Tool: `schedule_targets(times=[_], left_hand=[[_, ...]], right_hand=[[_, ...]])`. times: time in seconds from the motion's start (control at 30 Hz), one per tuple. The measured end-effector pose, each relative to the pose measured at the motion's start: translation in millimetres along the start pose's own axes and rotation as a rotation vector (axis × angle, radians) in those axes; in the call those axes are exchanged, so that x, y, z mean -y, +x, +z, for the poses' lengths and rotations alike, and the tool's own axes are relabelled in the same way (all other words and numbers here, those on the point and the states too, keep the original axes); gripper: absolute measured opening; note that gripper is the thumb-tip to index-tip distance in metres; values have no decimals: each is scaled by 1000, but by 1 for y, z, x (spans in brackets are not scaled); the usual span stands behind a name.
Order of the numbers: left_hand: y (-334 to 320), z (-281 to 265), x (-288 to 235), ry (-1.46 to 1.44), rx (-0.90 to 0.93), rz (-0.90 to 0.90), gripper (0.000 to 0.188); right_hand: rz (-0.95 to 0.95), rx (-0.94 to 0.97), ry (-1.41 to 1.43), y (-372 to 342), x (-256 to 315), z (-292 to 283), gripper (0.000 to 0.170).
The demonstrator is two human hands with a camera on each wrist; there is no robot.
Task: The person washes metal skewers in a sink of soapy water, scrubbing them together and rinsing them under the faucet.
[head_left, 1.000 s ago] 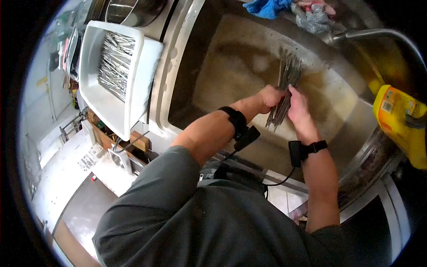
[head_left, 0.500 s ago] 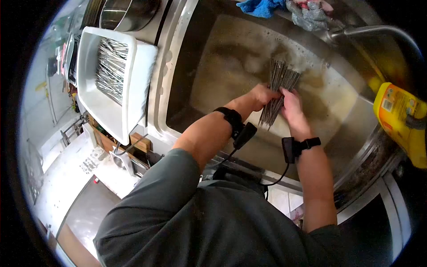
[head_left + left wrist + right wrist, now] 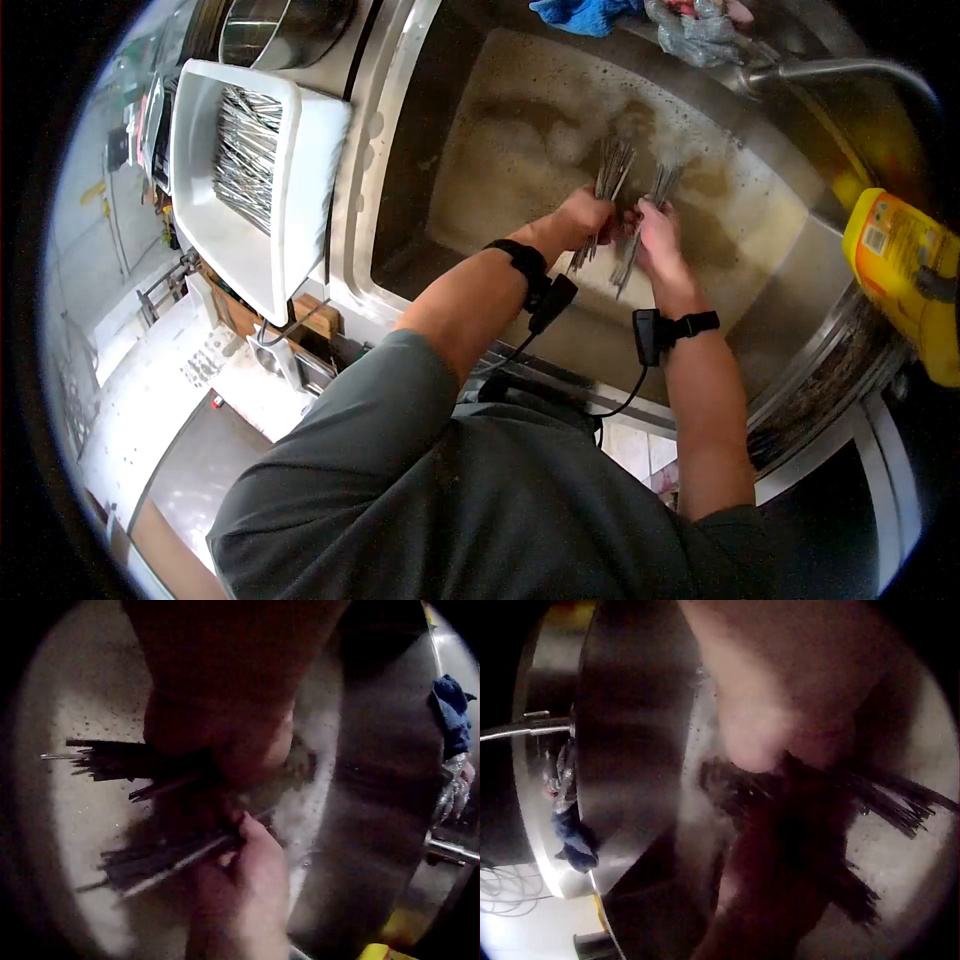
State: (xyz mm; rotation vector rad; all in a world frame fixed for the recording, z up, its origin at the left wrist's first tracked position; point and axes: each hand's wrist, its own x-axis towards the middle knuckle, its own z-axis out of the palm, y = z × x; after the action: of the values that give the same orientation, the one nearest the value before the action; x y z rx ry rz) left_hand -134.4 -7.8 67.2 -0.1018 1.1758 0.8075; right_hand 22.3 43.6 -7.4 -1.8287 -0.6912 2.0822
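Observation:
Over the murky water in the sink, the left hand (image 3: 585,217) grips one bundle of thin metal sticks (image 3: 612,172). Just to its right, the right hand (image 3: 657,232) holds a second bundle (image 3: 663,182), its thumb lying along the sticks. The two bundles are apart at their upper ends, and the hands are close together. In the left wrist view, stick ends (image 3: 112,760) stick out beside the left hand (image 3: 217,735), and the right hand (image 3: 244,892) pinches the other bundle (image 3: 165,859). The right wrist view is dark, with stick ends (image 3: 892,802) by the right hand (image 3: 780,712).
A white tub (image 3: 190,215) of shiny sticks stands left of the sink (image 3: 395,130), with a metal pot (image 3: 290,35) behind it. Along the sink's back lie a blue cloth (image 3: 585,14) and crumpled plastic (image 3: 695,38), near a faucet (image 3: 840,70). A yellow bottle (image 3: 905,270) is at right.
The single bundle held between both hands has fanned out and parted into two, one in each hand. The hands have shifted slightly left.

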Motion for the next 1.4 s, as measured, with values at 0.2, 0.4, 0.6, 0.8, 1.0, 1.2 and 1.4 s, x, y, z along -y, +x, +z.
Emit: schedule_targets(times=[0.2, 0.4, 0.6, 0.8, 1.0, 1.2, 1.4], left_hand=[[35, -15, 17, 1187, 155, 479, 33], [11, 5, -6, 744, -7, -9, 30], [-9, 31, 3, 249, -8, 162, 31], [9, 23, 6, 254, -31, 109, 31], [22, 9, 15, 289, -38, 84, 29], [0, 30, 2, 286, 25, 256, 25], [21, 15, 34, 570, 21, 747, 21]], right_hand=[[-41, 68, -154, -2, 9, -26, 21], [55, 34, -86, -31, 30, -22, 20], [-68, -129, 26, -59, 37, -18, 13], [-78, -175, 59, -44, 30, -43, 29], [115, -136, -26, -29, 34, -36, 13], [-28, -199, 0, -42, 30, -33, 28], [50, -249, -133, -66, 52, -23, 21]])
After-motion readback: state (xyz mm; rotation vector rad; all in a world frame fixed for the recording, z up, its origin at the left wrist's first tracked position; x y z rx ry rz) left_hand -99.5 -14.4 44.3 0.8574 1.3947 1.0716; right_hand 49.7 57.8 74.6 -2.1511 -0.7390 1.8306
